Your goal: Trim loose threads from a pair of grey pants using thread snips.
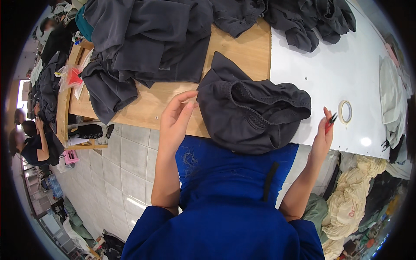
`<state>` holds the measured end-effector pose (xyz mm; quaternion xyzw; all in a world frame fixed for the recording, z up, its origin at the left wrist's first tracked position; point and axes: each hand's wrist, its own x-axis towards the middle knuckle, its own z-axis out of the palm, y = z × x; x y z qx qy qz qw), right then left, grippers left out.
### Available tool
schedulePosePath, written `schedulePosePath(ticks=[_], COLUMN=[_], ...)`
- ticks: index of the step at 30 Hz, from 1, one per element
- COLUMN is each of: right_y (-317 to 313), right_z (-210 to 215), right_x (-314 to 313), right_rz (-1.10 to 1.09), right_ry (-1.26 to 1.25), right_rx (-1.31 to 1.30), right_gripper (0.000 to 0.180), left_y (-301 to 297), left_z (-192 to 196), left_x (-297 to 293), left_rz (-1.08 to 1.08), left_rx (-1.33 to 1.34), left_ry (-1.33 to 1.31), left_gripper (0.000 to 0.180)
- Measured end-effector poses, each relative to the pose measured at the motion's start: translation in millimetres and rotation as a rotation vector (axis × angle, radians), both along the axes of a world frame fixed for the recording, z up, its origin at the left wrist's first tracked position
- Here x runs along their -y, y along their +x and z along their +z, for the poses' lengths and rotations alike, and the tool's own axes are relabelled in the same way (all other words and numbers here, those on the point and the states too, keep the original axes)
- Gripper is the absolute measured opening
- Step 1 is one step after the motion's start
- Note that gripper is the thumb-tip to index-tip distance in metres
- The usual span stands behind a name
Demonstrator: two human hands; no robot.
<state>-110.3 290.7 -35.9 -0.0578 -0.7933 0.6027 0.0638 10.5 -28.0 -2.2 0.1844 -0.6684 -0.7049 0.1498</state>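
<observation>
A dark grey garment [260, 125] with a gathered, elastic-looking opening lies bunched at the table's near edge, in front of my body. Beside its left edge is my left hand [177, 113], fingers stretched out and thumb apart. Its fingertips reach the cloth's edge, but I cannot tell whether they press on it. To the right of the garment, apart from it, my right hand [323, 132] is closed around small thread snips [331, 121] with a red handle and dark tips pointing up.
Piled dark grey garments [151, 39] cover the table's far left, and more dark cloth [310, 21] lies at the far right. A tape roll [345, 112] rests on the white tabletop [299, 69]. Cream fabric [355, 195] is heaped low right. Other people sit at far left.
</observation>
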Motion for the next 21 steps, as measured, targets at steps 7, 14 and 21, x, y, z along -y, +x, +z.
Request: schedulePosePath(ticks=[7,14,21], right_y=[4.9,11.7,11.5], right_z=[13.8,2.5,24.8], right_x=[-5.5,38.6,36.1], right_rz=[0.256,0.778,0.765], right_ry=[-0.118,0.595,0.049], right_rx=[0.162,-0.268,0.201], right_gripper=[0.031,0.017,0.012], left_y=[5.6,-2.0,-11.3], left_z=[-17.3,-20.0,-22.4], left_x=[-9.5,-59.7,-88.6], left_rz=[-0.047,-0.419,-0.426], left_rx=[0.12,0.09,-0.011], left_ry=[-0.055,-0.157,-0.461], left_gripper=[0.019,0.017,0.051])
